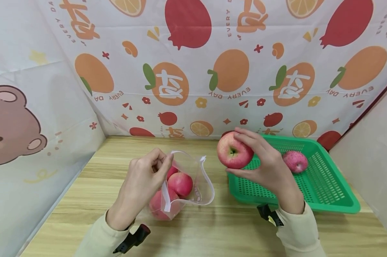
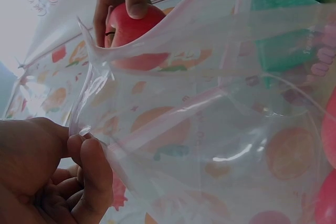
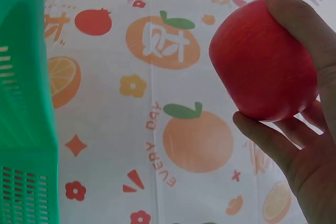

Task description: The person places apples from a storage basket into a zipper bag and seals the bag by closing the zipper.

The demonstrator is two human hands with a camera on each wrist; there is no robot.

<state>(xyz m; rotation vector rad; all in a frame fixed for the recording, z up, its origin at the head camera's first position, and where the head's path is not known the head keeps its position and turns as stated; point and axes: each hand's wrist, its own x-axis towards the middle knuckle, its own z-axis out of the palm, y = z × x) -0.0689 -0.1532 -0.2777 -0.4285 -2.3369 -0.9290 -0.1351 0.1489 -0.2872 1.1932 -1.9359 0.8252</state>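
Note:
A clear zip bag (image 1: 203, 194) stands on the table with its mouth spread and several red apples (image 1: 180, 184) inside. My left hand (image 1: 143, 182) pinches the bag's rim between thumb and fingers, as the left wrist view also shows. My right hand (image 1: 270, 167) grips a red apple (image 1: 234, 150), stem side facing the head camera, over the left part of the green basket. In the right wrist view, thumb and fingers wrap around this apple (image 3: 262, 61). Another, speckled apple (image 1: 295, 161) lies in the basket.
The green plastic basket (image 1: 333, 205) stands on the right side of the wooden table (image 1: 116, 157). A fruit-printed cloth (image 1: 196, 75) hangs behind the table. A white sheet with a bear print (image 1: 13, 125) borders the left, and a pale panel (image 1: 373, 150) borders the right.

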